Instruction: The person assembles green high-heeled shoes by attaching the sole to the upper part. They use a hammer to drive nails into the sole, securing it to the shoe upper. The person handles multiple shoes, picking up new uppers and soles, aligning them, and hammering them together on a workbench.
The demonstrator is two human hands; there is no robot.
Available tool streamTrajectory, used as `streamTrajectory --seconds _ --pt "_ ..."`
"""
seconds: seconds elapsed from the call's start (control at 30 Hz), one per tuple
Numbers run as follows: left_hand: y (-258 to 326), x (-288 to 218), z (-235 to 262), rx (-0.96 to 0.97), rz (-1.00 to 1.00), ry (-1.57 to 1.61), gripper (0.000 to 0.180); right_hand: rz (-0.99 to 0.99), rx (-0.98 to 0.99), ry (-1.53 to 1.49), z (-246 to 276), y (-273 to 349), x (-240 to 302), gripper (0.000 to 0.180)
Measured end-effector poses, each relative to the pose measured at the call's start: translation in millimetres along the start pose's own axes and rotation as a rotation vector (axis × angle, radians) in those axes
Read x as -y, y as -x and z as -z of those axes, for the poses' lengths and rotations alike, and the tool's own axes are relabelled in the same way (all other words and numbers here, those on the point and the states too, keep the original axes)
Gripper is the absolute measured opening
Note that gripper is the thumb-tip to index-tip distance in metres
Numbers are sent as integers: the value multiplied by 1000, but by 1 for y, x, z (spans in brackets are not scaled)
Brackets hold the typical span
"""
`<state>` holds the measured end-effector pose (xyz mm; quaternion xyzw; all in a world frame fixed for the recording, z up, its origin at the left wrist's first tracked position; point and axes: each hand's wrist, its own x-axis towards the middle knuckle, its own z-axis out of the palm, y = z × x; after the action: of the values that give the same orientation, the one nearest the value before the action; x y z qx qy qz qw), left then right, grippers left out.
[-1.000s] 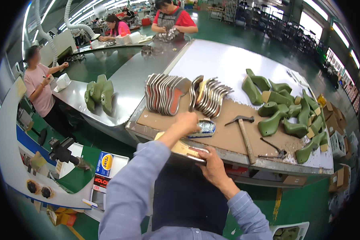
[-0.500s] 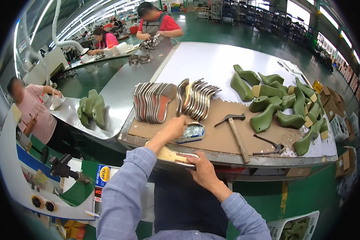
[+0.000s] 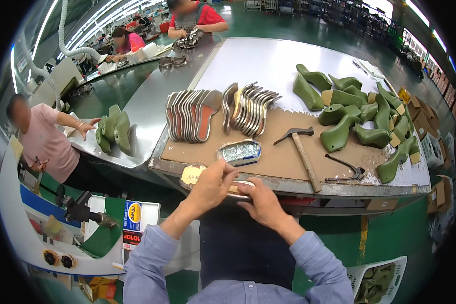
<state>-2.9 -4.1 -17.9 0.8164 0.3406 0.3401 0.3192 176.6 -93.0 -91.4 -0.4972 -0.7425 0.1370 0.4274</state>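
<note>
My right hand (image 3: 263, 203) grips the near end of a curved shoe insole (image 3: 191, 175) at the table's front edge. The insole has a cream face and a shiny rim. Over its middle, my left hand (image 3: 213, 186) has thumb and fingers pinched together. Anything between those fingertips is too small to make out. Just beyond lies an opened pack (image 3: 239, 152) filled with small metallic pieces, probably tacks. Behind it stand two rows of curved insoles with silvery edges, a reddish-faced row (image 3: 193, 115) and a paler row (image 3: 251, 110).
A hammer (image 3: 302, 156) and pincers (image 3: 347, 169) lie on the brown board. Green shoe lasts (image 3: 342, 133) are heaped at the right, with more in a white crate (image 3: 401, 273) below. At left, a person in pink (image 3: 48, 134) reaches toward lasts (image 3: 115, 130); others work farther back.
My left hand has come back from the tack pack to the insole held in my right hand. The person at left has stretched a hand toward the green lasts.
</note>
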Motion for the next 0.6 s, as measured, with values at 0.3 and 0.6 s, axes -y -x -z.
streamTrajectory --seconds 0.3,0.6 --pt "-1 -13 -13 35 -130 -116 13 -457 28 896 123 26 -92 45" --pt "1 -7 -10 112 -193 -245 7 -613 -396 -256 117 41 -35 46"
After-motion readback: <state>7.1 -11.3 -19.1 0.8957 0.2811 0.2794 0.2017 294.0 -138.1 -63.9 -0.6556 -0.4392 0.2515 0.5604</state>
